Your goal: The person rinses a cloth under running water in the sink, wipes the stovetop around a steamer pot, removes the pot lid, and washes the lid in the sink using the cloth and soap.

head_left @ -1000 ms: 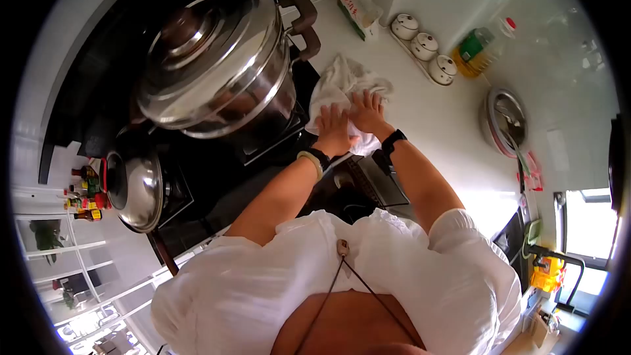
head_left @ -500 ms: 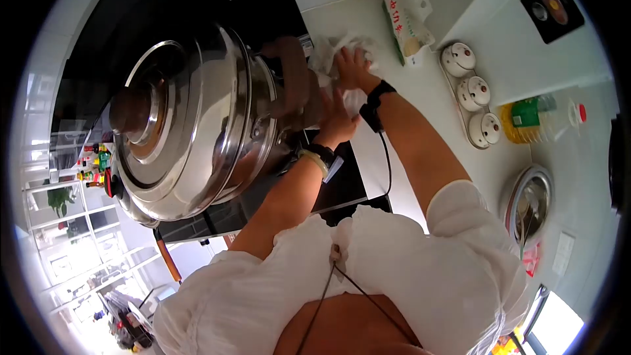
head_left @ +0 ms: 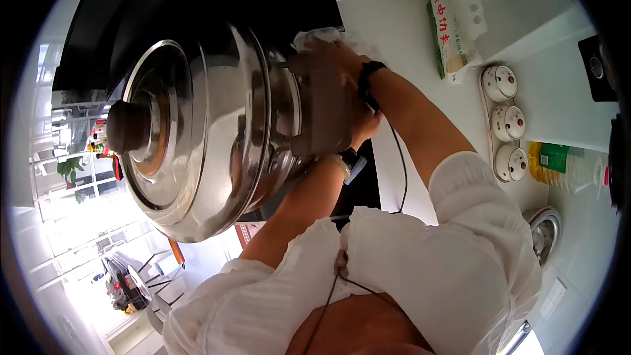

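My right hand [head_left: 343, 59] presses onto a crumpled thin white sheet [head_left: 319, 35], cloth or plastic, at the cooktop's edge; the pot's handle partly covers its fingers. Below it is my left hand [head_left: 367, 129], close behind the same handle, its fingers hidden. A large shiny steel pot [head_left: 227, 138] with a domed lid and a dark lid knob [head_left: 128, 126] stands on the black cooktop [head_left: 289, 0]. Its brown side handle [head_left: 323, 108] juts out in front of both hands.
On the white counter [head_left: 394, 26] lies a printed carton [head_left: 453, 26]. Several white lidded jars [head_left: 507, 121] stand in a rack along the wall. Farther down are an oil bottle [head_left: 559, 164] and a steel bowl [head_left: 544, 233]. A black cable [head_left: 402, 164] hangs from my right wrist.
My right hand and the white sheet have moved left from the counter toward the cooktop, behind the handle. My left hand is now more hidden. The view has shifted, with counter items farther right.
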The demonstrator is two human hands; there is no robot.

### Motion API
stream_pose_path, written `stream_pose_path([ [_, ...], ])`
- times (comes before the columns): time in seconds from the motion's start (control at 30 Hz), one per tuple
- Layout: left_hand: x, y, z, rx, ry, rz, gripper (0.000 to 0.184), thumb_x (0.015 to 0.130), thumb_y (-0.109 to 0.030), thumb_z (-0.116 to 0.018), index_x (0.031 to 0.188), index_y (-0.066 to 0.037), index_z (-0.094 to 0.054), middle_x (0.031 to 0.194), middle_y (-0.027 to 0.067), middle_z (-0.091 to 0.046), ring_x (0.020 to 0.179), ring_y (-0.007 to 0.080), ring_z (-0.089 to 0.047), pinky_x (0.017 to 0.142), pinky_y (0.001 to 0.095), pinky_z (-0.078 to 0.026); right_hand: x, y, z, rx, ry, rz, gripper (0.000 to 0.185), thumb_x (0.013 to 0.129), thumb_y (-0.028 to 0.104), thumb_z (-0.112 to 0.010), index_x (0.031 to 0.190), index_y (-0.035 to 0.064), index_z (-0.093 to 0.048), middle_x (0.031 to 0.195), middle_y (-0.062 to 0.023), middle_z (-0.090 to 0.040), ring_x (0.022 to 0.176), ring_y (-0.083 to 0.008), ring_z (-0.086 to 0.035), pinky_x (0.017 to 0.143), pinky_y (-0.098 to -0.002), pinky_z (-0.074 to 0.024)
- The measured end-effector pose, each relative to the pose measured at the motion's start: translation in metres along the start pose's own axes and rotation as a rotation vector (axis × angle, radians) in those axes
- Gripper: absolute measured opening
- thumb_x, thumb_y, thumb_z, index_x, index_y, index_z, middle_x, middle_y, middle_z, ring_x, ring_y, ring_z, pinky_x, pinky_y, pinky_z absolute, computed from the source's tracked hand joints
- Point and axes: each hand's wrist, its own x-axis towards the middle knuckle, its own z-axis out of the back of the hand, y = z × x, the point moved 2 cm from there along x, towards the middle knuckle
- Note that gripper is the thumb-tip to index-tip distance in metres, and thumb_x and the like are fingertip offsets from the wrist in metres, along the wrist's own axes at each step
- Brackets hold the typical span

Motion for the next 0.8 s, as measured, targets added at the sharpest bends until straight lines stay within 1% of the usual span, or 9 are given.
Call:
stream_pose_path([
  [0.03,-0.001,-0.001,0.002,0.011,-0.021,0.003,0.1,0.079,-0.06,-0.049,0.141,0.003,-0.001,0.144,0.0316,0.003,0.133,0.0473,0.008,0.105,0.0598,0.001,-0.002,0.002,0.002,0.048,0.001,-0.026,0.058,0.091,0.047,-0.039,0.142,0.0238,-0.025,0.149,-0.0022,-0.016,0.137,-0.028,-0.014,0.106,-0.0527,-0.0198],
  [0.07,-0.001,0.007,-0.023,0.326,-0.38,-0.123,0.101,0.079,-0.06,-0.049,0.141,0.003,-0.001,0.143,0.0323,0.004,0.133,0.047,0.008,0.105,0.059,0.002,-0.006,0.003,0.005,0.095,0.004,-0.053,0.057,0.091,0.047,-0.037,0.142,0.0239,-0.024,0.15,-0.0023,-0.014,0.137,-0.0288,-0.012,0.106,-0.0531,-0.0183],
  [0.13,-0.006,0.004,-0.021,0.359,-0.418,-0.158,0.102,0.079,-0.06,-0.049,0.141,0.004,0.0,0.143,0.033,0.006,0.133,0.047,0.009,0.106,0.0575,0.003,-0.016,0.008,0.015,0.184,0.034,-0.138,0.058,0.091,0.046,-0.037,0.142,0.0232,-0.023,0.15,-0.0038,-0.012,0.137,-0.0299,-0.011,0.107,-0.0535,-0.0161],
  [0.23,-0.022,0.014,-0.025,-0.212,0.204,0.018,0.103,0.079,-0.06,-0.049,0.14,0.005,0.002,0.143,0.033,0.008,0.133,0.0476,0.01,0.106,0.0558,0.003,-0.022,0.011,-0.004,0.354,-0.033,-0.183,0.061,0.09,0.046,-0.039,0.143,0.0204,-0.021,0.15,-0.0076,-0.011,0.138,-0.031,-0.009,0.108,-0.0537,-0.0139],
  [0.33,-0.051,0.02,-0.034,-0.16,0.208,-0.047,0.104,0.08,-0.059,-0.051,0.139,0.007,0.002,0.143,0.0327,0.008,0.133,0.0478,0.01,0.106,0.0555,0.001,-0.03,0.005,-0.049,0.364,-0.175,-0.123,0.065,0.089,0.047,-0.041,0.143,0.0171,-0.02,0.15,-0.0106,-0.009,0.138,-0.0324,-0.006,0.108,-0.0539,-0.0115],
  [0.43,-0.089,0.025,-0.042,-0.016,0.229,-0.163,0.104,0.08,-0.056,-0.054,0.138,0.01,0.0,0.143,0.0326,0.007,0.133,0.0481,0.009,0.106,0.056,-0.001,-0.065,0.029,-0.055,0.037,-0.011,-0.261,0.066,0.09,0.047,-0.039,0.143,0.0153,-0.019,0.15,-0.0114,-0.007,0.138,-0.0329,-0.004,0.109,-0.0533,-0.0098],
  [0.5,-0.116,0.032,-0.05,0.052,0.18,-0.28,0.103,0.08,-0.054,-0.056,0.138,0.011,0.0,0.143,0.0326,0.006,0.133,0.0483,0.007,0.106,0.0569,-0.003,-0.092,0.048,-0.074,-0.016,-0.13,-0.318,0.066,0.09,0.048,-0.037,0.144,0.0152,-0.018,0.15,-0.0109,-0.006,0.138,-0.0328,-0.003,0.109,-0.0526,-0.0095],
  [0.6,-0.162,0.05,-0.052,-0.024,0.132,-0.491,0.101,0.078,-0.051,-0.059,0.137,0.011,-0.007,0.142,0.0339,-0.003,0.133,0.049,0.001,0.107,0.0549,-0.006,-0.147,0.1,-0.059,0.054,-0.015,-0.473,0.065,0.091,0.049,-0.034,0.144,0.0152,-0.017,0.15,-0.0115,-0.007,0.138,-0.0329,-0.002,0.109,-0.0518,-0.0091],
  [0.8,-0.232,0.097,-0.036,-0.034,0.15,-0.768,0.089,0.077,-0.042,-0.064,0.138,0.004,-0.019,0.142,0.0262,-0.021,0.134,0.0424,-0.012,0.108,0.051,-0.013,-0.212,0.186,-0.091,0.105,-0.25,-0.759,0.068,0.089,0.05,-0.035,0.144,0.0137,-0.017,0.15,-0.0138,-0.009,0.138,-0.0347,-0.003,0.108,-0.053,-0.0061],
])
